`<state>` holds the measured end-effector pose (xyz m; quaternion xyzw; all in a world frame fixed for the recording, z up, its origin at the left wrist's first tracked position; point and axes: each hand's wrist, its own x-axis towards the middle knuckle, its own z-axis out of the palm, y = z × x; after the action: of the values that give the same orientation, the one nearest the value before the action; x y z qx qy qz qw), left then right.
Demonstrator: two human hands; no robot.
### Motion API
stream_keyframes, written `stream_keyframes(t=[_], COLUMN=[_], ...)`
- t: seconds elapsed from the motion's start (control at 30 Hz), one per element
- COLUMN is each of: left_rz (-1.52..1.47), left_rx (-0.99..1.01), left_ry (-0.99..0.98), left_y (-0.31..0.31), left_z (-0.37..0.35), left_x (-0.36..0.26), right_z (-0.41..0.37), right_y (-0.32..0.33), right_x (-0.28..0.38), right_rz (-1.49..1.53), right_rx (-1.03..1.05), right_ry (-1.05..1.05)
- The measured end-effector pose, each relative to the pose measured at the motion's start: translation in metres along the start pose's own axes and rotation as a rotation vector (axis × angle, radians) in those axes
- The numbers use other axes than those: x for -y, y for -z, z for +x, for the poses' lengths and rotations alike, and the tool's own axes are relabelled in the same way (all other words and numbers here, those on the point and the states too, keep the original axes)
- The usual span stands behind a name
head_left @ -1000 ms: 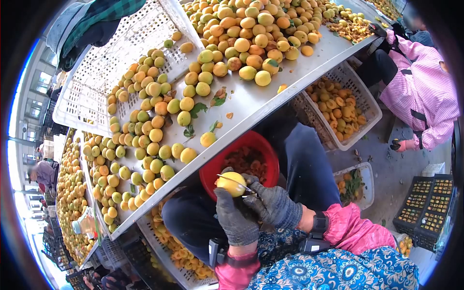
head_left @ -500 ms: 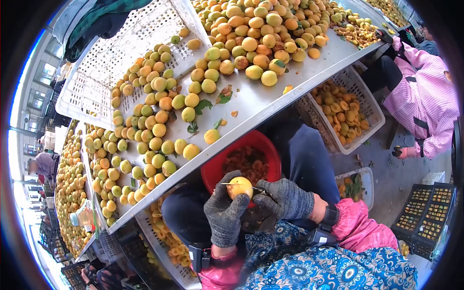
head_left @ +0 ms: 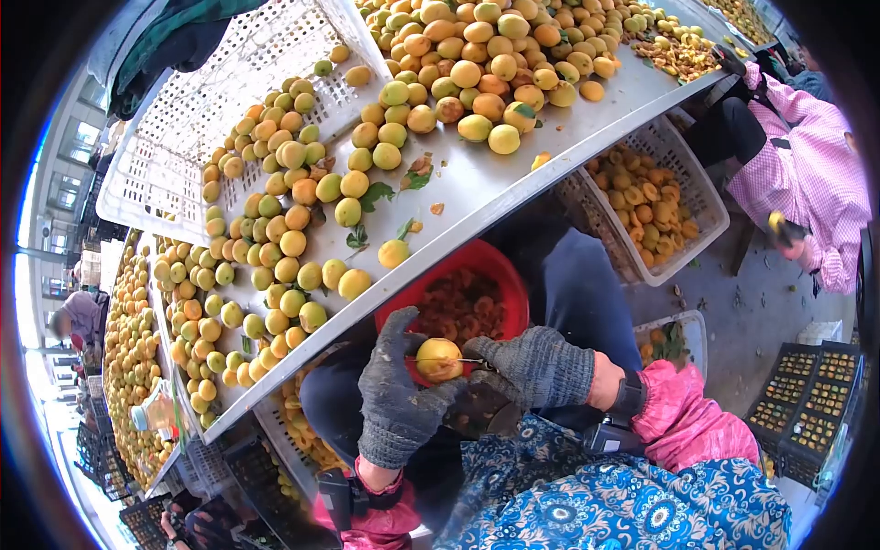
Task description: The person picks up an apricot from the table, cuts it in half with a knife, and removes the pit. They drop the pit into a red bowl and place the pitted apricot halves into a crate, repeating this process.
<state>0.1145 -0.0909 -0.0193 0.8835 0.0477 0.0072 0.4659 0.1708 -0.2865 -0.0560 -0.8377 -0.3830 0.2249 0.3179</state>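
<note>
A yellow apricot (head_left: 439,360) with a brownish patch sits between my two gloved hands, over the red bowl (head_left: 521,307). My left hand (head_left: 399,403), in a grey knit glove, is open beside it, fingers stretched out and thumb apart; the thumb is just below the fruit. With my right hand (head_left: 541,367), also gloved, I grip a small knife (head_left: 476,361). Its thin blade meets the apricot's side, and the handle is mostly hidden in my fingers. Cut orange apricot pieces (head_left: 467,307) lie inside the bowl.
A metal table (head_left: 458,220) bears a heap of apricots (head_left: 495,64) and a tipped white crate (head_left: 151,188). Under its edge stands a crate of halved apricots (head_left: 646,206). At right sits a co-worker in pink checks (head_left: 807,174), near black trays (head_left: 807,403).
My left hand has loosened from the apricot and spread its fingers, shifting left. The apricot has moved slightly left and down, staying against the knife. The co-worker's lower hand has risen.
</note>
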Motion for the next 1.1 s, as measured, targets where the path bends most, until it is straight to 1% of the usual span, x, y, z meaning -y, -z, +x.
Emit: stream_keyframes(t=[0.03,0.07,0.1,0.13,0.17,0.2,0.27,0.3,0.33,0.4,0.43,0.5,0.53,0.6,0.63,0.67,0.7,0.73,0.77,0.8,0.87,0.9,0.97,1.0,1.07,1.1], left_rz=[-0.064,-0.064,-0.309,-0.553,-0.718,-0.720,-0.469,-0.418,-0.421,-0.618,-0.621,-0.668,-0.672,-0.557,-0.469,-0.350,-0.443,-0.411,-0.556,-0.573,-0.431,-0.439,-0.386,-0.389,-0.387,-0.386], left_rx=[-0.023,-0.021,-0.048,-0.075,-0.038,-0.041,0.043,0.017,0.016,-0.065,-0.063,-0.155,-0.148,-0.217,-0.230,-0.276,-0.319,-0.311,-0.274,-0.257,-0.210,-0.196,-0.258,-0.255,-0.285,-0.288], left_ry=[0.015,0.010,0.046,0.083,0.154,0.151,0.302,0.324,0.324,0.376,0.375,0.346,0.345,0.266,0.279,0.263,0.266,0.229,0.191,0.155,0.171,0.152,0.163,0.154,0.177,0.180], left_y=[0.001,-0.002,-0.007,-0.010,-0.011,-0.011,-0.010,-0.011,-0.014,-0.018,-0.020,-0.023,-0.023,-0.029,-0.031,-0.038,-0.045,-0.048,-0.051,-0.052,-0.051,-0.053,-0.058,-0.059,-0.064,-0.068], left_z=[0.001,0.000,-0.004,-0.007,-0.011,-0.013,-0.016,-0.013,-0.014,-0.013,-0.012,-0.013,-0.013,-0.013,-0.013,-0.010,-0.010,-0.010,-0.009,-0.009,-0.010,-0.008,-0.006,-0.005,-0.001,0.003], left_x=[-0.004,0.001,0.010,0.014,0.001,0.003,0.007,-0.001,-0.004,-0.009,-0.010,-0.012,-0.010,-0.004,-0.003,-0.016,-0.005,-0.002,0.010,-0.005,-0.026,-0.023,-0.015,-0.011,-0.001,0.006], right_z=[0.000,-0.002,-0.003,-0.004,-0.004,-0.003,-0.005,-0.006,-0.007,-0.008,-0.008,-0.010,-0.010,-0.012,-0.010,-0.004,-0.004,-0.003,-0.002,-0.006,-0.006,-0.007,-0.007,-0.005,0.000,-0.002], right_y=[-0.002,-0.007,-0.012,-0.015,-0.019,-0.020,-0.020,-0.021,-0.021,-0.022,-0.022,-0.023,-0.023,-0.016,-0.018,-0.038,-0.048,-0.047,-0.038,-0.040,-0.025,-0.027,-0.032,-0.034,-0.036,-0.036], right_x=[0.000,-0.001,0.000,0.001,0.002,0.003,0.004,0.004,0.005,0.005,0.005,0.003,0.005,0.009,0.007,-0.004,-0.007,-0.008,-0.006,-0.011,-0.001,-0.004,-0.006,-0.007,-0.008,-0.009], right_rz=[-0.001,0.022,0.045,0.042,0.074,0.106,0.108,0.112,0.109,0.087,0.084,0.090,0.087,0.192,0.216,0.212,0.042,0.126,0.212,0.184,0.116,0.102,0.188,0.182,0.291,0.292], right_rx=[-0.004,-0.110,-0.215,-0.219,-0.250,-0.279,-0.269,-0.263,-0.260,-0.331,-0.331,-0.317,-0.319,-0.311,-0.266,-0.258,-0.326,-0.367,-0.304,-0.333,-0.280,-0.299,-0.290,-0.297,-0.195,-0.192], right_ry=[-0.002,0.050,0.102,0.100,0.067,0.036,0.037,0.033,0.033,0.029,0.027,0.031,0.024,0.057,0.038,0.009,0.017,0.076,0.069,0.125,0.037,0.027,0.059,0.058,-0.116,-0.114])
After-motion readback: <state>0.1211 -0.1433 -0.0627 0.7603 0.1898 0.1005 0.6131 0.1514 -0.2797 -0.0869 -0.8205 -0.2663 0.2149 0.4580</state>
